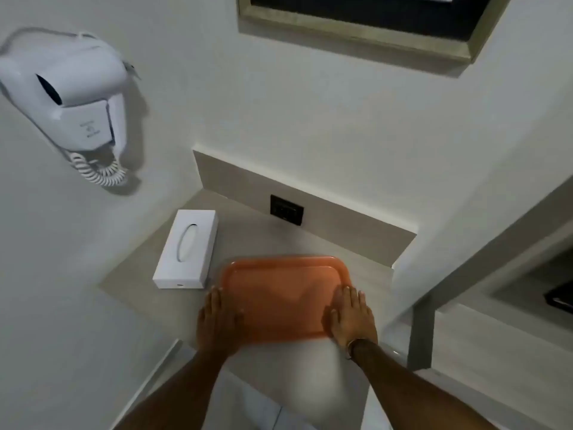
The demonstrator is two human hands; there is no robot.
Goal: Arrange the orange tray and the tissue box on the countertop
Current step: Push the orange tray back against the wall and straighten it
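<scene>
The near edge of the orange tray (280, 297) is smeared into a whitish blur, so can't tell where it ends. The hands cover its near corners. Framed mirror (366, 29) is chopped off by the top edge, and the dark thing at far right (559, 296) is cut off too.

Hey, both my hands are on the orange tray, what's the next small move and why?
Probably slide the orange tray forward onto the countertop. Your left hand and right hand hold its near corners, its near edge seems to overhang the counter's front, and bare counter lies ahead beside the tissue box.
</scene>
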